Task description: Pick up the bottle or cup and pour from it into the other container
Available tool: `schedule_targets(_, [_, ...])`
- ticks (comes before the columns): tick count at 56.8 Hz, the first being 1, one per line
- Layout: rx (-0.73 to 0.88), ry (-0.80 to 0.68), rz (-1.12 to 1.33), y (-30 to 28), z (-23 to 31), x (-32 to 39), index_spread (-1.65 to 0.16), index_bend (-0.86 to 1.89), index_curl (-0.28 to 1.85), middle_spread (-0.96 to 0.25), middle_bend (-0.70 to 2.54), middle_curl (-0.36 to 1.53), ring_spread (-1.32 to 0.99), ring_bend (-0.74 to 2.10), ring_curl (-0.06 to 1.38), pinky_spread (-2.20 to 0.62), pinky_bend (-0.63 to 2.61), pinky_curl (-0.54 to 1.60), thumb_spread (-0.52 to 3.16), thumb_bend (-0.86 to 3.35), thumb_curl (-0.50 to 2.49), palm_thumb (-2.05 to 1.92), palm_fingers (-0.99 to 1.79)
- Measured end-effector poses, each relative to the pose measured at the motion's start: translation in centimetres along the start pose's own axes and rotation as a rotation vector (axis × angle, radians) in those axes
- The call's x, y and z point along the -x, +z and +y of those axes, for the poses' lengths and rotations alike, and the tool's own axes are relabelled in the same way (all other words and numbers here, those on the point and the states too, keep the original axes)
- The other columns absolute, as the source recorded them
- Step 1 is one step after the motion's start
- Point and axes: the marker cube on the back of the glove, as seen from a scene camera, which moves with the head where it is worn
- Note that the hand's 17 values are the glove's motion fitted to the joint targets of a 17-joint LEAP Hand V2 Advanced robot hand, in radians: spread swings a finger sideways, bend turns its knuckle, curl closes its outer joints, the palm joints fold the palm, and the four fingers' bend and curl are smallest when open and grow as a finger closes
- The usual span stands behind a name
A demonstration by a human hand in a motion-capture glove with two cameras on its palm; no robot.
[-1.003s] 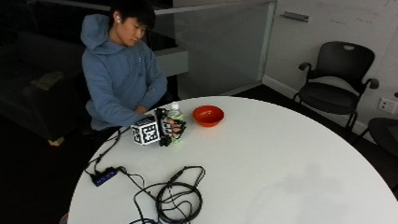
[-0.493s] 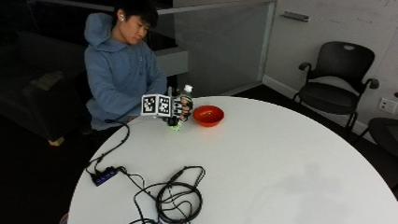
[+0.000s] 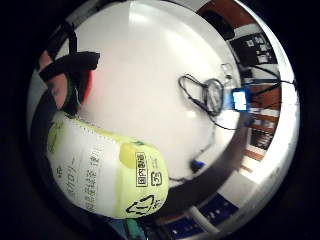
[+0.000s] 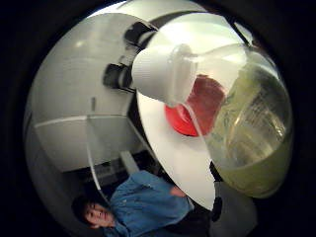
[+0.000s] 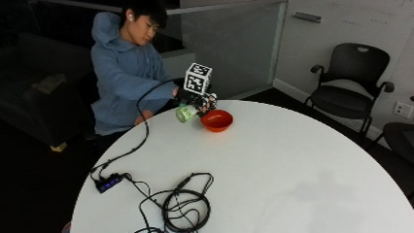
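In the outside view my gloved right hand (image 5: 199, 100) grips a clear bottle (image 5: 189, 112) with a yellow-green label, raised above the white round table (image 5: 291, 170). The bottle lies tilted on its side, its base toward the person and its neck toward the orange-red bowl (image 5: 216, 120) just beside it. In the thumb side palm view the bottle (image 4: 247, 138) fills much of the picture, its white cap (image 4: 158, 74) on, with the bowl (image 4: 180, 123) beneath the neck. The little finger side palm view shows the labelled bottle (image 3: 105, 175) close to the palm.
A coil of black cables (image 5: 184, 208) and a small black hub (image 5: 107, 183) lie at the table's near left. The person's bare left hand (image 5: 143, 117) hangs by the table edge. A black office chair (image 5: 349, 92) stands beyond the table.
My hand has lifted the bottle off the table, brought it toward the bowl and tipped it from upright onto its side.
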Motion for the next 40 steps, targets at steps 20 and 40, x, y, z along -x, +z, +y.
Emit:
schedule_targets(20, [0.324,0.080,0.514,0.1,-2.5,4.1,-0.14,0.11,0.30,-0.07,0.35,0.52,-0.19,0.46,0.47,-0.22,0.46,0.39,0.11,-0.04,0.72,1.07,1.10])
schedule_targets(40, [0.396,0.167,0.564,1.2,-4.1,6.3,-0.14,0.11,0.30,-0.08,0.34,0.53,-0.20,0.45,0.48,-0.23,0.47,0.40,0.12,-0.04,0.73,1.05,1.10])
